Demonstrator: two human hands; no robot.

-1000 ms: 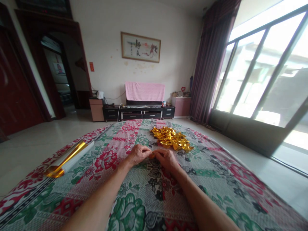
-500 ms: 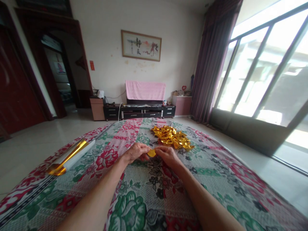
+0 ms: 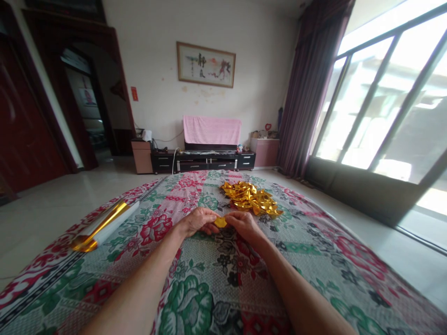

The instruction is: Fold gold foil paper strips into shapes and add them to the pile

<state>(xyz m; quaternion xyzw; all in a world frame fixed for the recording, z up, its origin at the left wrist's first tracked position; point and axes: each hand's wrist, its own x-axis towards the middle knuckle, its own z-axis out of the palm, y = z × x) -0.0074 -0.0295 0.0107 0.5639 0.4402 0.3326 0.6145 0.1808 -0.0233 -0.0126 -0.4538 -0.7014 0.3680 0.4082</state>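
Note:
Between my two hands is a small folded piece of gold foil paper (image 3: 220, 222), held just above the patterned cloth. My left hand (image 3: 199, 221) pinches its left end, fingers closed. On the right end, my right hand (image 3: 244, 224) grips it between thumb and fingers. Just beyond my right hand lies a pile of folded gold foil paper pieces (image 3: 249, 197), shiny and boat-like in shape. The fingers partly cover the piece I hold, so its exact folds are hard to make out.
A stack of flat foil sheets (image 3: 104, 228), gold and pale, lies on the left of the flower-patterned cloth (image 3: 188, 302). Past the rounded far edge stands a low black cabinet (image 3: 209, 164) with a pink cloth (image 3: 212, 130) above it. Windows are at the right.
Both hands stay in nearly the same place, still pinching the foil piece. The whole view has shifted very slightly.

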